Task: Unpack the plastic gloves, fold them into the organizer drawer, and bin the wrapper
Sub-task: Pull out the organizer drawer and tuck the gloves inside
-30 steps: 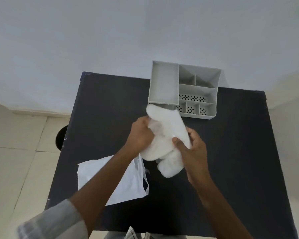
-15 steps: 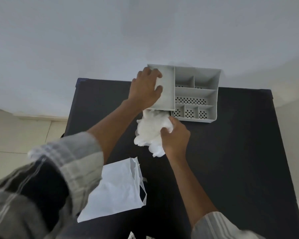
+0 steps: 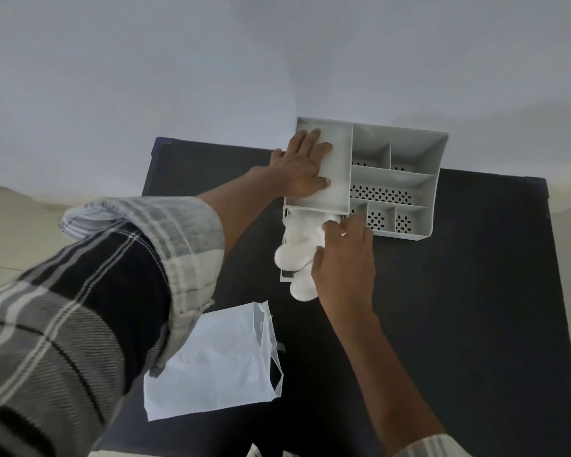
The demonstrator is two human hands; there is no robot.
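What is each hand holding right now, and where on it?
The left hand lies flat on the organizer's long left compartment, steadying it. The right hand presses the bundled gloves into the pulled-out drawer, fingers on their right side.

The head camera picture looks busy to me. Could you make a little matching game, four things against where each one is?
Things:
1. left hand
2. right hand
3. plastic gloves
4. wrapper

Places:
A. lying flat on the black table, nearest the person
B. bunched in the pulled-out drawer
C. resting on top of the grey organizer
D. pressing the white bundle down

Pairs: 1-C, 2-D, 3-B, 4-A
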